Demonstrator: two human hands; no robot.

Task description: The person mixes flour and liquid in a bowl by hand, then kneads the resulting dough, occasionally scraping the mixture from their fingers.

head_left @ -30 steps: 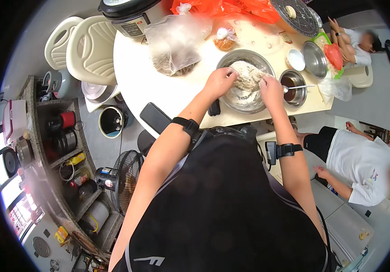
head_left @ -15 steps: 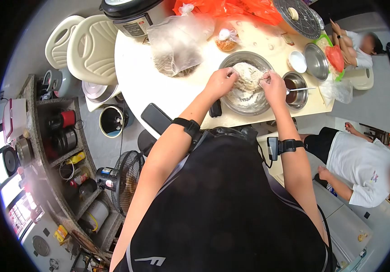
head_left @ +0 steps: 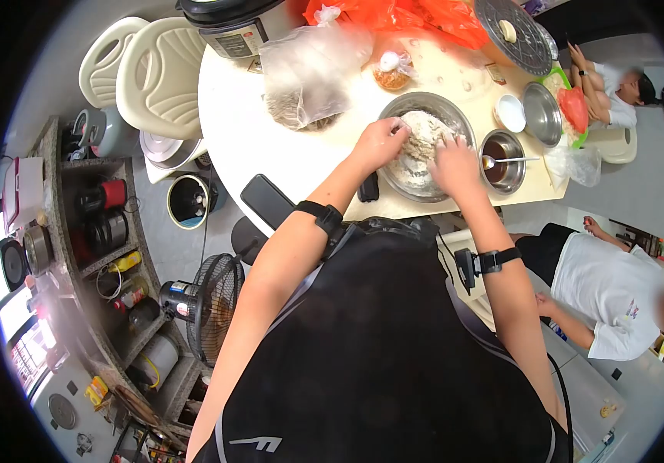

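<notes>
A steel mixing bowl (head_left: 467, 131) on the table holds a rough, floury lump of dough (head_left: 423, 133). My left hand (head_left: 382, 143) reaches over the bowl's left side, its fingers pinched together at the dough's edge; what lies between the fingertips is hidden. My right hand (head_left: 454, 166) is inside the bowl at the lower right of the dough. Its flour-dusted fingers point into the bowl and are smeared by motion, so their grip does not show clearly. Right of the bowl stands a small steel bowl (head_left: 515, 181) of dark liquid with a spoon (head_left: 509, 160) in it.
A phone (head_left: 268, 202) lies near the table's edge. Plastic bags (head_left: 309, 73), a tied bag of orange food (head_left: 392, 71), a white bowl (head_left: 509, 114) and an electric cooker (head_left: 232, 35) share the table. A fan (head_left: 216, 309) stands below left. Two other people are to the right.
My right hand has moved from the bowl's upper right rim down and left into the bowl. The left hand has stayed nearly in place at the dough.
</notes>
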